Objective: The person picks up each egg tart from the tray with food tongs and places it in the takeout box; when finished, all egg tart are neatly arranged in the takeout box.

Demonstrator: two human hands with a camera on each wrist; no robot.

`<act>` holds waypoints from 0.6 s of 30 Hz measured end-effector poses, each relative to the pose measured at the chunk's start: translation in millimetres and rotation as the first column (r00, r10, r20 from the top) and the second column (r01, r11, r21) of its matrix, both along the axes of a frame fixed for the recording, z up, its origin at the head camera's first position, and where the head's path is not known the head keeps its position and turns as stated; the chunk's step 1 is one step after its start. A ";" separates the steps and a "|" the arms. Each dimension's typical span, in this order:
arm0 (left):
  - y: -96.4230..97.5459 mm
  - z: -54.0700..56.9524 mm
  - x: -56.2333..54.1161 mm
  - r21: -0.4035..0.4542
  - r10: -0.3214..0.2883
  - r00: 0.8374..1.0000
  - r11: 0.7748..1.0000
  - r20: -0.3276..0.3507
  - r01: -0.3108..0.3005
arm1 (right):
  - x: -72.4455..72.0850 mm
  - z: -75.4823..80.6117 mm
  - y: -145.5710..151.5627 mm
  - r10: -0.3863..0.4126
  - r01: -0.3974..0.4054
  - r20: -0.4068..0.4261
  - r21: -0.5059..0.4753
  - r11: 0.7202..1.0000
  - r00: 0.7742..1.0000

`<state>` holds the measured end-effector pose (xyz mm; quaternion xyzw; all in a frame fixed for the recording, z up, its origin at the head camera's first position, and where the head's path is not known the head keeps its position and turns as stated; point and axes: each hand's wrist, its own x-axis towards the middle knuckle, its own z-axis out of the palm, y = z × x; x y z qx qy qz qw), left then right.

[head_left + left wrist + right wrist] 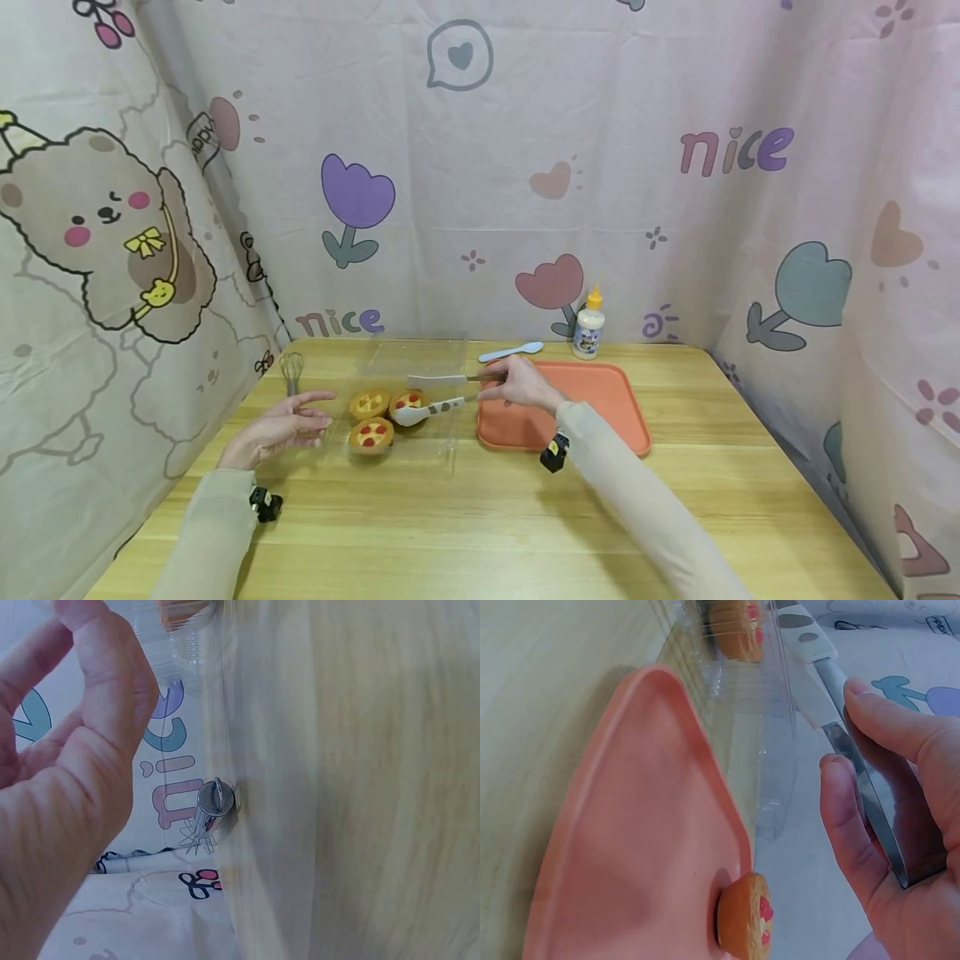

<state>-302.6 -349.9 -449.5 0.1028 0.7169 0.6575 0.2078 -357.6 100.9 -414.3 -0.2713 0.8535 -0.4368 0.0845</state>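
My right hand (521,383) grips a pair of metal tongs (879,814) with white spotted tips. The tongs' arms are spread, and the lower tip (411,415) overlaps a red-topped tart (408,402) in the head view. That tart sits in a clear plastic box (438,450) with a yellow-topped tart (369,404) and another red-topped tart (371,435). Another tart (742,919) stands on the orange tray (645,825), hidden behind my right hand in the head view. At the box's left side, my left hand (281,425) has its fingers loosely extended, holding nothing.
A whisk (291,371) stands at the back left, beyond my left hand. Behind the tray lie a light blue spoon (512,352) and an upright white bottle (588,329) with a yellow nozzle. The box's raised clear lid (416,354) is near the patterned curtain.
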 end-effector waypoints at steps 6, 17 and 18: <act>1.0 0.9 0.8 0.002 -0.001 1.000 1.000 0.002 0.001 | -0.1 4.4 5.8 -0.005 0.005 -0.005 0.000 1.000 1.000; 1.0 0.8 0.7 0.005 -0.002 1.000 1.000 0.004 0.002 | -2.7 5.1 4.0 -0.022 0.022 -0.007 0.025 0.999 1.000; 1.1 0.8 0.7 0.002 0.001 1.000 1.000 0.006 -0.001 | -2.5 4.9 3.4 -0.025 0.026 -0.009 0.027 0.999 1.000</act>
